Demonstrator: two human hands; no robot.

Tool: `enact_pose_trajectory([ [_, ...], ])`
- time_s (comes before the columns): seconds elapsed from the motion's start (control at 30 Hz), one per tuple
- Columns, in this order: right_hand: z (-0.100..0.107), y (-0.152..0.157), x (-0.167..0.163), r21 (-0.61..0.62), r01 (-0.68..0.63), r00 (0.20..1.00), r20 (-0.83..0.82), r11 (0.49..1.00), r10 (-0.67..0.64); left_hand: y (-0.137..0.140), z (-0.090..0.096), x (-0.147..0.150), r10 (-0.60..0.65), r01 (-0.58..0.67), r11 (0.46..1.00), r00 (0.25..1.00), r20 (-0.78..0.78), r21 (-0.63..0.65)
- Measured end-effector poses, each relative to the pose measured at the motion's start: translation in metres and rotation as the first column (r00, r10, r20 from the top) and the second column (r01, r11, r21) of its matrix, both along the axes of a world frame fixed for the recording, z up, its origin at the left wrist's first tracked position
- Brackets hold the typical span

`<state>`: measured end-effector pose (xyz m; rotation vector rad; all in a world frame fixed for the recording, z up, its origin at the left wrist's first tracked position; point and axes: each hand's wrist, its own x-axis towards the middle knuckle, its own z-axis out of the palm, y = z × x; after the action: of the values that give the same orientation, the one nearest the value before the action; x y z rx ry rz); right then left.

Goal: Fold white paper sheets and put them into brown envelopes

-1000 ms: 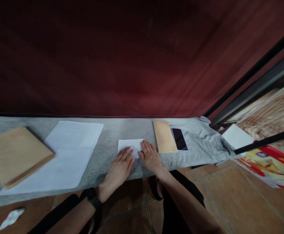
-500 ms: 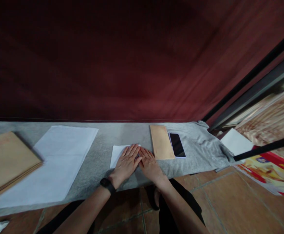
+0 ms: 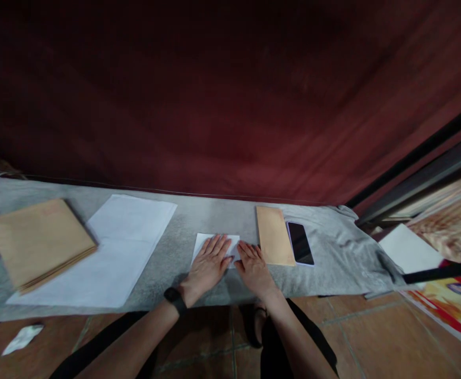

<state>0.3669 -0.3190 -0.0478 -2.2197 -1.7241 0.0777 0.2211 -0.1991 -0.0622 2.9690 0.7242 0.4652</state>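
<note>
A small white paper (image 3: 200,241), seemingly folded, lies on the grey cloth in front of me. My left hand (image 3: 210,260) rests flat on it with fingers outstretched, a dark watch on that wrist. My right hand (image 3: 253,263) also lies flat, fingers stretched out, at the paper's right edge; its fingers hide whether they touch the paper or the cloth. Just right of that hand is a brown envelope (image 3: 275,237), with a phone (image 3: 300,243) close beside it, dark screen up.
On the left, a stack of brown envelopes (image 3: 42,242) lies over large white sheets (image 3: 131,226). Grey cloth (image 3: 167,271) covers the narrow surface, and a dark red curtain (image 3: 214,105) hangs behind. A colourful box (image 3: 451,305) stands at the far right; a crumpled white scrap (image 3: 22,338) lies on the tiled floor.
My hands have moved apart, the right one sliding to the right, so more of the white paper shows between them. The whole view has shifted slightly, bringing more of the left side in.
</note>
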Motion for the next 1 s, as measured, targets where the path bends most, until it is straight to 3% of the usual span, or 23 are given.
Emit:
enact_pose_trajectory([
  [0.27,0.0,0.008,-0.01,0.074,0.034,0.999,-0.007,0.997,-0.033,-0.002,-0.005,-0.025,0.06,-0.06,0.998,0.998,0.02,0.008],
  [0.5,-0.004,0.031,-0.057,0.135,-0.145,0.978,-0.133,0.98,0.163,0.0,-0.02,-0.03,0.013,-0.012,0.999,1.0,-0.011,0.051],
  [0.7,-0.016,0.032,-0.06,0.111,-0.041,0.999,-0.001,0.993,0.041,0.001,-0.022,-0.035,0.084,-0.084,0.996,0.996,-0.011,0.032],
  [1.0,-0.024,0.032,-0.046,0.112,-0.012,0.995,0.103,0.994,0.001,0.008,-0.014,-0.052,0.157,-0.157,0.988,0.986,0.052,-0.006],
])
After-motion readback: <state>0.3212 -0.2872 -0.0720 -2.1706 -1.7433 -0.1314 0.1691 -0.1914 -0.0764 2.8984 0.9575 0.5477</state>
